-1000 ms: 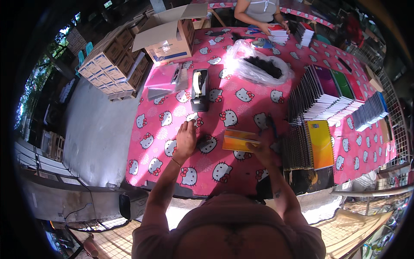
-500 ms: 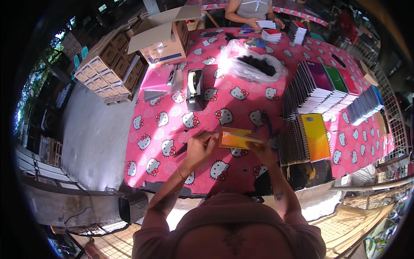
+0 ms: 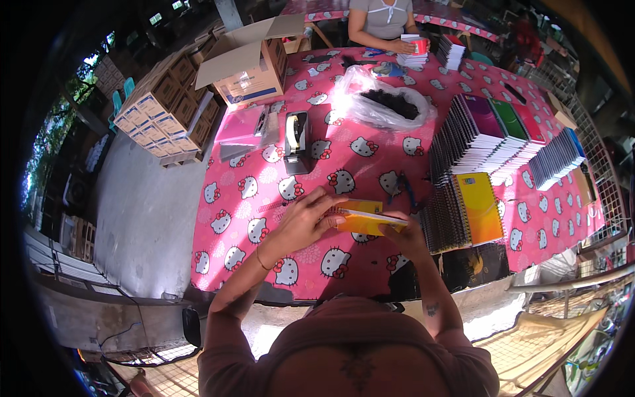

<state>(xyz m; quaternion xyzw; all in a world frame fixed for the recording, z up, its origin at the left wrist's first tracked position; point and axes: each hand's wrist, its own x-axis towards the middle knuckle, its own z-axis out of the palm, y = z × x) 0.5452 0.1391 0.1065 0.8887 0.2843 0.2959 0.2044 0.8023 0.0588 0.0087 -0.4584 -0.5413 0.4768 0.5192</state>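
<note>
Gripping yellow notebook (image 3: 360, 224) in right hand (image 3: 402, 235), left hand (image 3: 307, 217) at its other end

Right hand: closed on notebook's right end, thumb near the front edge. Left hand: fingers bent, narrow gap to thumb, touching the left end; cannot tell if it is really pinching. Notebook is in front of the body, between both hands, tilted, white page edge showing. Second yellow strip just behind that edge; can't tell if same notebook.

Just beyond right hand: dark blue hand tool (image 3: 409, 190) on pink cat-print table (image 3: 305, 281). Right of that, stack of yellow spiral notebooks (image 3: 481, 208), near a black board (image 3: 481, 264) at table edge. Behind it, taller piles side by side: purple notebooks (image 3: 477, 114), green notebooks (image 3: 508, 119), red notebooks (image 3: 531, 121). Farther right, row of blue notebooks (image 3: 559, 159).

Ahead of left hand: black tape dispenser (image 3: 297, 151), then pink sheets (image 3: 239, 126) to its left. Clear plastic bag (image 3: 354, 86) with black stuff inside, mid-table. Open cardboard box (image 3: 248, 83) at far left corner; boxes (image 3: 162, 112) stacked on a pallet (image 3: 180, 159) on the floor.

Far side: co-worker (image 3: 383, 26), hands at a red-and-white pile (image 3: 413, 59).
</note>
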